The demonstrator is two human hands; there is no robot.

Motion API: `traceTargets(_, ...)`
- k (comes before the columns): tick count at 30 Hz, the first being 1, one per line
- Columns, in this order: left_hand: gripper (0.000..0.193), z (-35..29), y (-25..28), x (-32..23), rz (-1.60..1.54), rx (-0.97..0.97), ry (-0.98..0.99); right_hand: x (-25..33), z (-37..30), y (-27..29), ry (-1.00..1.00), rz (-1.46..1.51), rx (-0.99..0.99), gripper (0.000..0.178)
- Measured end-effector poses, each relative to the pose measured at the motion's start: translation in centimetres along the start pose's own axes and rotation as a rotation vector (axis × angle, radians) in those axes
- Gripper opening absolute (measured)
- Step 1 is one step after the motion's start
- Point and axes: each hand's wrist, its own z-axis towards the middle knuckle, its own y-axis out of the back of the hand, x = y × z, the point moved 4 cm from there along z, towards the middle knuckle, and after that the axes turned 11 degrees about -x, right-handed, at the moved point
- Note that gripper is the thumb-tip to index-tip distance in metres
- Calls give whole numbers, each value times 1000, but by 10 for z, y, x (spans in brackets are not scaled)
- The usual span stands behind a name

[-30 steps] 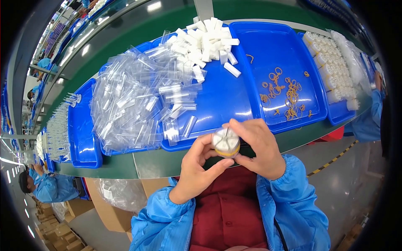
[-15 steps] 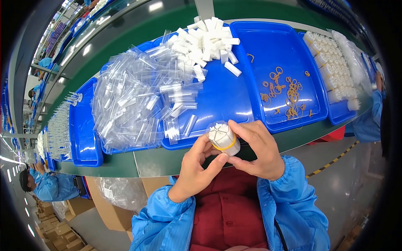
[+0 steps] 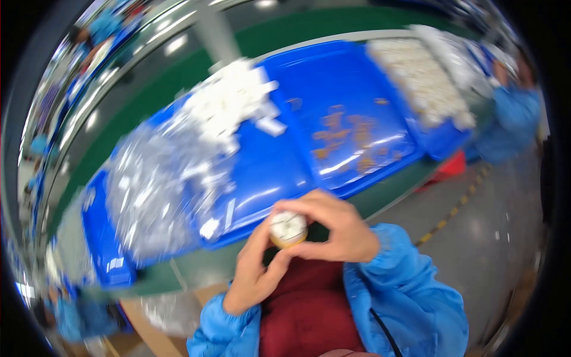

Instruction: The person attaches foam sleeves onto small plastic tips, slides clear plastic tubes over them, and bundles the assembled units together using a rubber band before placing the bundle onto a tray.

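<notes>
White round bundle (image 3: 288, 226), pinched between the left hand (image 3: 253, 271) and right hand (image 3: 340, 229)! Beyond, blurred tan rubber bands (image 3: 360, 128) lie scattered in a blue tray (image 3: 315, 66).

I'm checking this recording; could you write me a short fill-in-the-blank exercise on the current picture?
1. The left hand and the right hand hold a round bundle whose top is ____.
2. The brown bands lie in a tray that is ____.
3. From the person's side, the clear plastic pieces lie to the ____ of these bands.

Missing words: white; blue; left.
</notes>
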Motion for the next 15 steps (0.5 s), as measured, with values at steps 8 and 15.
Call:
traceTargets(8, 69, 17, -15, -23, -20, -46, 30, -16, -42, 124, -83, -96, -578, 47)
traceTargets(15, 45, 22, -18, -27, 23, -70, 63, -63, -90, 320, -66, -649, -1326, 56)
